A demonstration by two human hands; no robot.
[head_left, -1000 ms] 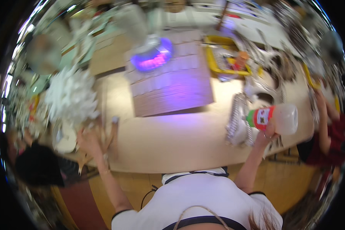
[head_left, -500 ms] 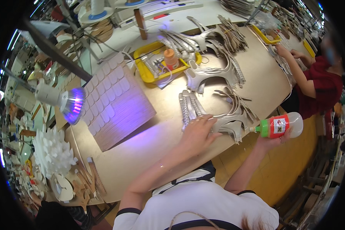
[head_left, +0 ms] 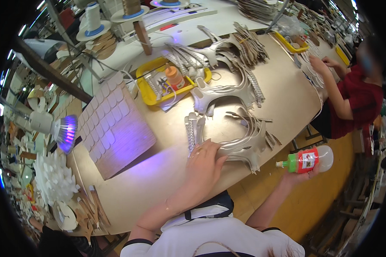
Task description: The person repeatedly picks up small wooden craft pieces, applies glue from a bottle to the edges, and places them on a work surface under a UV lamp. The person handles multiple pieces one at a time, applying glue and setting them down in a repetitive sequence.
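Right hand (head_left: 303, 174): wrapped round a squeeze bottle (head_left: 309, 159) with clear body, red label and green cap. Bottle is tipped on its side, nozzle pointing toward the left-hand side, out past the counter (head_left: 287, 85) edge.

Left hand (head_left: 205, 162): fingers partly spread at the near left end of a silver strappy piece (head_left: 244, 143); can't tell if they pinch it or just rest. Most of that piece lies to the right of this hand, between it and the bottle.

Relative to left hand: braided silver strips (head_left: 190, 135) just ahead of the fingertips; second silver piece (head_left: 222, 95) farther ahead; yellow tray (head_left: 146, 97) ahead-left, orange bottle (head_left: 174, 78) in it; board (head_left: 131, 143) with rows of rounded pale pieces off to the left, lit purple by a lamp (head_left: 65, 133) beyond.
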